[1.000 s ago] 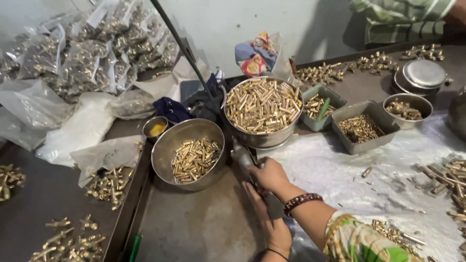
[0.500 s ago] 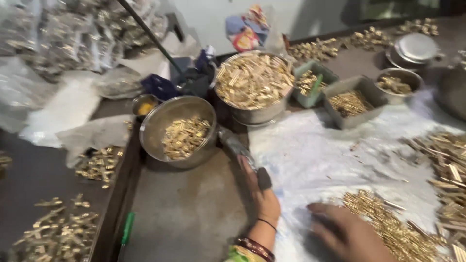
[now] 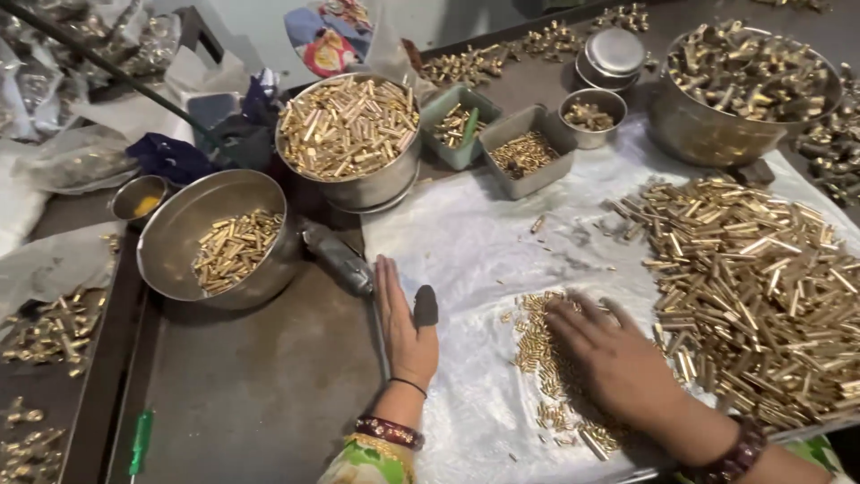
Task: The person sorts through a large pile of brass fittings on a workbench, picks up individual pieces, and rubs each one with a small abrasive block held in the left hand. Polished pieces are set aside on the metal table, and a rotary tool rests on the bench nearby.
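Observation:
My left hand (image 3: 405,324) lies flat and open at the left edge of a white sheet (image 3: 475,251), a dark cap on its thumb, just below a grey tool (image 3: 339,258). My right hand (image 3: 613,357) rests palm down, fingers spread, on a small patch of brass pins (image 3: 539,350). A large heap of brass tubes (image 3: 761,287) lies right of that hand. A steel bowl (image 3: 184,224) with some brass pieces stands left of the tool, and a fuller steel pot (image 3: 376,184) stands behind it.
Two grey trays (image 3: 528,179) and a small steel cup (image 3: 591,116) hold brass parts at the back. A big steel basin (image 3: 708,134) stands far right. A green screwdriver (image 3: 139,441) lies low left beside loose fittings (image 3: 45,327). Plastic bags fill the far left.
The view has swung right, bringing the large heap and basin into sight. My left hand has let go of the grey tool and lies flat. My right hand has settled onto the small pins.

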